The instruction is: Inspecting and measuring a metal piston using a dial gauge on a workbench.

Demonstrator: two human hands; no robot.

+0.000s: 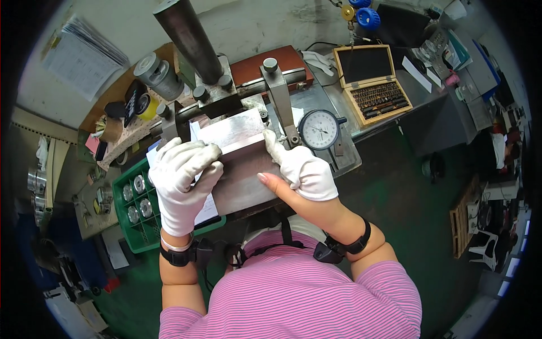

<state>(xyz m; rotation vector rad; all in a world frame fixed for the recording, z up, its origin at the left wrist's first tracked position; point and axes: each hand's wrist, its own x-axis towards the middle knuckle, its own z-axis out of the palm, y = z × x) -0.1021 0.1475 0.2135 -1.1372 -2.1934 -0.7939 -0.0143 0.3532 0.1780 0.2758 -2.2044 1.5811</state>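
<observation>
A rectangular metal block [234, 133] lies against a bench fixture with a steel crossbar [254, 87]. My left hand [183, 169], in a white glove, is closed on the block's left end, fingers curled over its top. My right hand [299, 169] wears a white glove that leaves the thumb bare. Its index fingertip touches the block's right end; the thumb is stretched out, apart from the block. The remaining right fingers are folded or hidden. Just right of that hand stands a round dial gauge [319, 130] on the fixture's arm [279, 99].
A thick dark column [189, 42] rises behind the fixture. At left, a green divided crate [132, 229] holds several round metal parts. An open wooden case [375, 101] of small pieces sits at right. Behind lies a reddish-brown box [276, 59]. The metal bench plate [248, 181] ends before my body.
</observation>
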